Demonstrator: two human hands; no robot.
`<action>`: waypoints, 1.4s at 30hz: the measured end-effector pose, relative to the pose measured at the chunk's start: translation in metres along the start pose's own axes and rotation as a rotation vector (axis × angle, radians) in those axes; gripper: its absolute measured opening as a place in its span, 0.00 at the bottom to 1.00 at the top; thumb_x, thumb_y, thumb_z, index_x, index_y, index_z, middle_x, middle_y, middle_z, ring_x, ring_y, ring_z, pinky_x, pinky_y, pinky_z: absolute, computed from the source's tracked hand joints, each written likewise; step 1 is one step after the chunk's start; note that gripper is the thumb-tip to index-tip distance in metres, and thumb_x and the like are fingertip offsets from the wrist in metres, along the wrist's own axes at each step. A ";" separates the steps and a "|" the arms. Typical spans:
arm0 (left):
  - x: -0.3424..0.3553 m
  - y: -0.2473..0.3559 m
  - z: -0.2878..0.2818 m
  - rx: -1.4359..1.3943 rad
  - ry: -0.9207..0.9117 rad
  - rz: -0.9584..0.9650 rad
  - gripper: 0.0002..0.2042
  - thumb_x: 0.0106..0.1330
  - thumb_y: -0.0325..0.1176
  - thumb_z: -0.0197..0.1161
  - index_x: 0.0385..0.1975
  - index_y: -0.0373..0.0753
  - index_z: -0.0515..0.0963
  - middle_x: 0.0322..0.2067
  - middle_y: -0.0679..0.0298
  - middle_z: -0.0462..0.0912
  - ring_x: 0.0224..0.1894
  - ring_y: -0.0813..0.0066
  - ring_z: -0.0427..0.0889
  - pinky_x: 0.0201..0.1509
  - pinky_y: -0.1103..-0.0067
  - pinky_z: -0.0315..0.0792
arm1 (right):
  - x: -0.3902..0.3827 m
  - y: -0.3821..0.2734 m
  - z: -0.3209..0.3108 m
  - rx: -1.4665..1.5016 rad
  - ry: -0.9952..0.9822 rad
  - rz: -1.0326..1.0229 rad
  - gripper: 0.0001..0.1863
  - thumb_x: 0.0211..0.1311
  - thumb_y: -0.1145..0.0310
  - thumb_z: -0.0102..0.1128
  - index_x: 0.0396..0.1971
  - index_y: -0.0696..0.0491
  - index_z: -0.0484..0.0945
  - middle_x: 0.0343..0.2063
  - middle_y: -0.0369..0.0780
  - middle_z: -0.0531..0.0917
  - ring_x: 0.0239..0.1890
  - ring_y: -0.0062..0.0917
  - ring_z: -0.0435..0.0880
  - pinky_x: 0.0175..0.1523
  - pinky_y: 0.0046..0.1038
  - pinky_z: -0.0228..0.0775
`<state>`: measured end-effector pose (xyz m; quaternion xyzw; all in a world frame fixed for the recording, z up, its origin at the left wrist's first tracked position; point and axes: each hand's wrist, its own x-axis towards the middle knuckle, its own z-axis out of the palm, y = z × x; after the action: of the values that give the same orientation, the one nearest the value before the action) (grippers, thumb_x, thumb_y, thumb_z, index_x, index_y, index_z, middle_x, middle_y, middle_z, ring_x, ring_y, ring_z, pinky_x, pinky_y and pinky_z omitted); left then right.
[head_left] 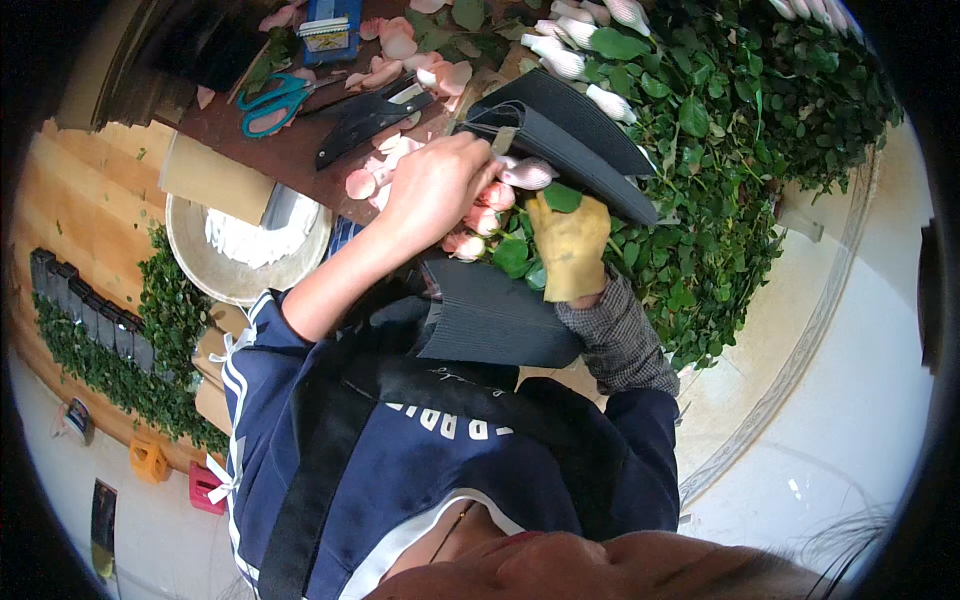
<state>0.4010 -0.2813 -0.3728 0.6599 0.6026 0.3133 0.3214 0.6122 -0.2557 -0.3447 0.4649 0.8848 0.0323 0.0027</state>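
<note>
My bare left hand (440,190) is closed at the tip of a rosebud in a pale net sleeve (528,173); the fingertips are partly hidden. My right hand, in a yellow glove (570,246), is wrapped round rose stems just below the flowers, with a green leaf (562,197) over its fingers. Between the hands sit several pink roses without nets (483,220). Dark corrugated sheeting (495,315) lies on the near side of these roses, and another folded dark sheet (570,145) stands on the far side.
Teal-handled scissors (275,105), a black tool (370,125) and loose petals (395,40) lie on the brown table (225,135). Leafy stems with netted buds (690,200) fill the right. A round tub of white items (255,240) stands left, with a bucket row of greenery (90,340) beyond.
</note>
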 end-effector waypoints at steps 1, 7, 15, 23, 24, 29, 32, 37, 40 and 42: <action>-0.005 -0.004 -0.001 -0.078 0.013 -0.006 0.10 0.67 0.38 0.61 0.33 0.37 0.80 0.29 0.54 0.79 0.33 0.52 0.81 0.37 0.64 0.75 | 0.001 -0.002 -0.005 0.154 -0.021 0.072 0.05 0.51 0.65 0.69 0.25 0.49 0.83 0.19 0.37 0.82 0.22 0.36 0.84 0.31 0.34 0.78; -0.029 -0.043 -0.067 -0.412 0.305 -0.172 0.04 0.58 0.26 0.60 0.25 0.33 0.77 0.27 0.59 0.79 0.31 0.70 0.80 0.40 0.74 0.75 | 0.000 0.000 0.001 0.205 0.112 0.109 0.05 0.50 0.66 0.68 0.23 0.50 0.83 0.21 0.39 0.85 0.23 0.35 0.84 0.30 0.35 0.78; -0.002 0.013 -0.005 -0.089 0.067 0.010 0.16 0.57 0.46 0.72 0.28 0.39 0.80 0.24 0.58 0.80 0.33 0.56 0.83 0.35 0.65 0.76 | -0.006 0.005 -0.008 0.092 -0.062 -0.014 0.07 0.53 0.64 0.69 0.25 0.51 0.83 0.21 0.40 0.84 0.22 0.38 0.82 0.28 0.36 0.75; -0.017 0.006 -0.009 -0.686 0.097 -0.084 0.07 0.62 0.31 0.66 0.26 0.35 0.81 0.22 0.63 0.78 0.30 0.71 0.79 0.35 0.74 0.74 | -0.018 0.022 0.007 0.092 -0.107 0.198 0.07 0.59 0.64 0.66 0.29 0.52 0.84 0.22 0.44 0.83 0.23 0.39 0.83 0.31 0.36 0.75; -0.027 0.000 -0.030 -0.687 0.187 -0.118 0.06 0.63 0.29 0.63 0.26 0.34 0.81 0.23 0.63 0.78 0.30 0.75 0.77 0.37 0.77 0.72 | -0.016 0.021 0.004 -0.050 -0.268 0.231 0.07 0.61 0.63 0.65 0.31 0.51 0.85 0.21 0.44 0.84 0.25 0.38 0.84 0.33 0.34 0.76; -0.141 -0.054 -0.109 0.093 -0.144 -0.656 0.12 0.59 0.37 0.63 0.28 0.33 0.84 0.25 0.53 0.84 0.30 0.56 0.85 0.42 0.66 0.78 | -0.011 0.025 -0.018 0.238 -0.182 0.096 0.10 0.63 0.60 0.65 0.29 0.51 0.85 0.21 0.43 0.84 0.23 0.40 0.83 0.29 0.36 0.74; -0.242 -0.173 -0.109 0.204 0.049 -0.901 0.24 0.62 0.46 0.69 0.51 0.34 0.79 0.43 0.47 0.84 0.44 0.56 0.85 0.53 0.66 0.77 | -0.016 0.021 -0.022 0.285 -0.189 0.155 0.13 0.65 0.57 0.65 0.26 0.51 0.84 0.19 0.43 0.82 0.20 0.40 0.82 0.27 0.38 0.72; -0.271 -0.219 -0.163 -0.040 0.777 -0.841 0.28 0.70 0.44 0.65 0.61 0.28 0.69 0.57 0.45 0.77 0.58 0.62 0.78 0.61 0.70 0.71 | -0.018 0.017 -0.014 0.410 -0.072 0.092 0.13 0.66 0.60 0.63 0.27 0.54 0.82 0.19 0.44 0.80 0.21 0.40 0.81 0.29 0.39 0.71; -0.189 -0.115 -0.165 0.103 0.309 -0.644 0.18 0.72 0.36 0.61 0.57 0.34 0.74 0.49 0.53 0.82 0.51 0.69 0.81 0.58 0.73 0.73 | -0.020 0.022 -0.025 0.337 -0.067 -0.017 0.09 0.65 0.63 0.64 0.39 0.52 0.84 0.22 0.44 0.81 0.24 0.38 0.81 0.32 0.39 0.71; -0.145 -0.048 -0.162 0.136 -0.006 -0.363 0.13 0.70 0.34 0.61 0.50 0.36 0.79 0.40 0.55 0.84 0.45 0.70 0.82 0.49 0.74 0.75 | -0.023 0.023 -0.039 0.339 0.016 -0.125 0.12 0.64 0.65 0.64 0.46 0.50 0.84 0.23 0.43 0.81 0.25 0.37 0.80 0.34 0.38 0.71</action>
<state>0.2316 -0.4151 -0.3189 0.5614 0.7307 0.2065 0.3291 0.6427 -0.2634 -0.3045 0.4023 0.9048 -0.1140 -0.0806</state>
